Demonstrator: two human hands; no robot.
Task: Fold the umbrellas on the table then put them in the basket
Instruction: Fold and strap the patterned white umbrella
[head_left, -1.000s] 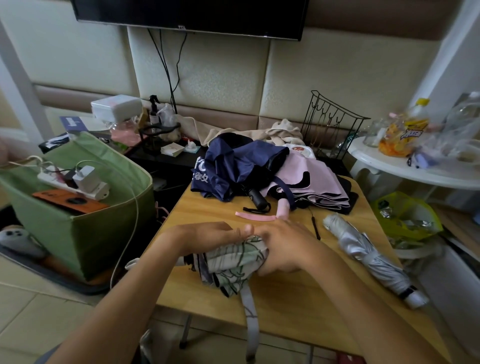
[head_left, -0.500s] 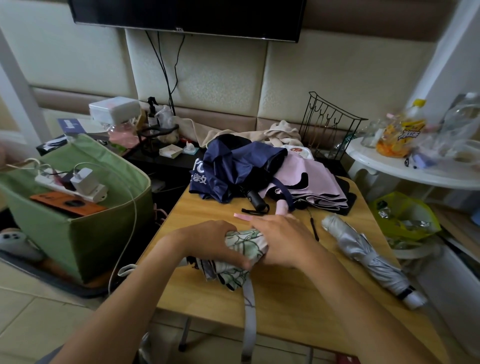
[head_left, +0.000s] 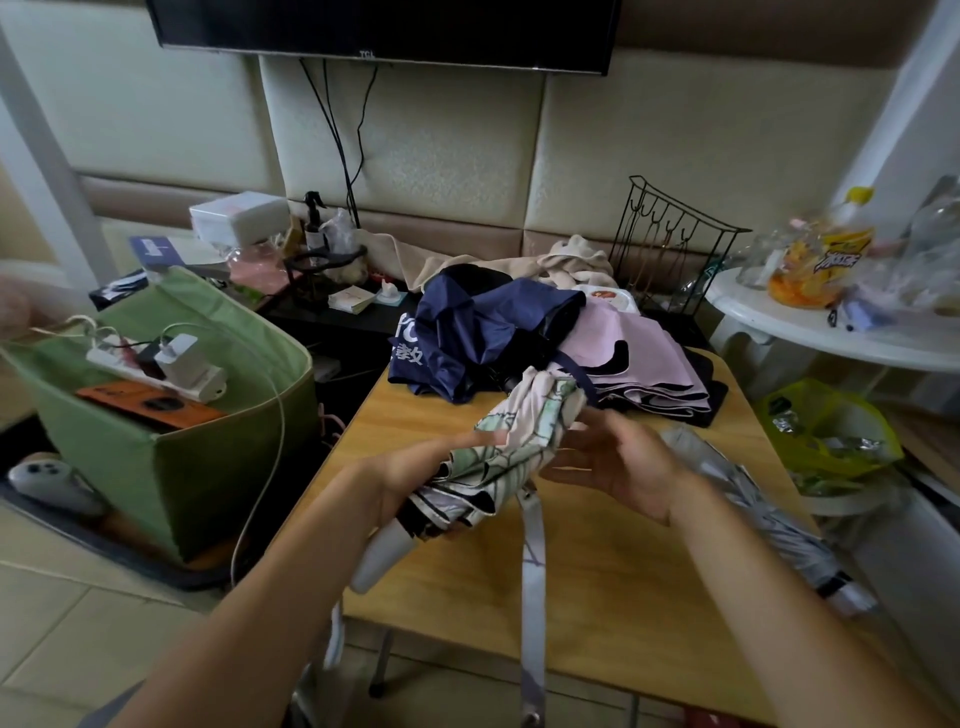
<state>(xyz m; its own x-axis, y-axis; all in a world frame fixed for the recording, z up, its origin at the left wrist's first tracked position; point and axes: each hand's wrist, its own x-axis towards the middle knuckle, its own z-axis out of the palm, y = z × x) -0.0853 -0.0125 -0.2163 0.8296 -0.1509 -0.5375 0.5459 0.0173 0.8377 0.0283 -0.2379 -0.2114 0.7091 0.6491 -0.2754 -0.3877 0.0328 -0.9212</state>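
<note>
Lifted since half a second ago: leaf-print umbrella (head_left: 511, 457) is now off the worktop (head_left: 597, 582), tilted up toward frame centre, where before both hands pressed it flat. Left hand (head_left: 410, 478) grips the bunched canopy near the white handle (head_left: 382, 556); right hand (head_left: 618, 462) has let go, fingers spread beside it. Likely light, fabric soft and slippery, ribs stiff; hold the handle, wrap with the dangling strap (head_left: 532, 587). Green basket (head_left: 171, 457), left of frame, holds a power strip (head_left: 156, 366) and charger.
</note>
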